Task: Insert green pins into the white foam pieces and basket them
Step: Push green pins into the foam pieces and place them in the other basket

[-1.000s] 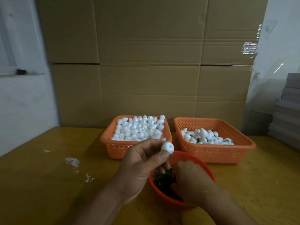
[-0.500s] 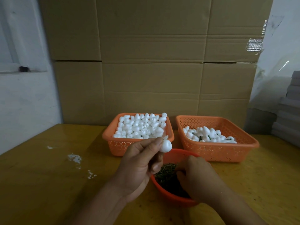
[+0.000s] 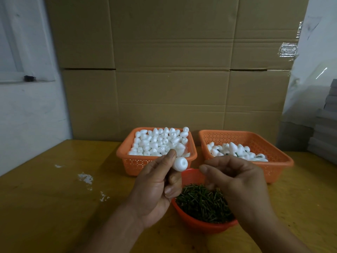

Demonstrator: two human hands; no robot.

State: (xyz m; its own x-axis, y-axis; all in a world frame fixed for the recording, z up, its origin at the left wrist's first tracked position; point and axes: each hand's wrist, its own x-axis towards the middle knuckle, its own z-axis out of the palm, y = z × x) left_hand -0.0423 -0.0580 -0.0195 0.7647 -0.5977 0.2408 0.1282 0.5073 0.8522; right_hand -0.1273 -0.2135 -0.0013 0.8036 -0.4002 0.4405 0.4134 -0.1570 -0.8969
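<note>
My left hand (image 3: 156,187) pinches one white foam piece (image 3: 180,163) between thumb and forefinger, raised above the round orange bowl (image 3: 204,225) that is full of green pins (image 3: 202,201). My right hand (image 3: 235,181) hovers over the bowl, just right of the foam piece, with its fingers curled and their tips together. Whether a pin is between those fingertips is hidden. The left orange basket (image 3: 135,165) is heaped with plain foam pieces (image 3: 156,141). The right orange basket (image 3: 273,167) holds foam pieces with green pins in them (image 3: 235,152).
The yellow wooden table (image 3: 54,207) has white foam crumbs (image 3: 85,178) at the left. A wall of cardboard boxes (image 3: 171,70) stands right behind the baskets. Grey stacked sheets (image 3: 326,136) sit at the far right edge.
My right hand has come up out of the pin bowl and now sits level with the foam piece. My left hand has kept hold of the foam piece and turned it slightly.
</note>
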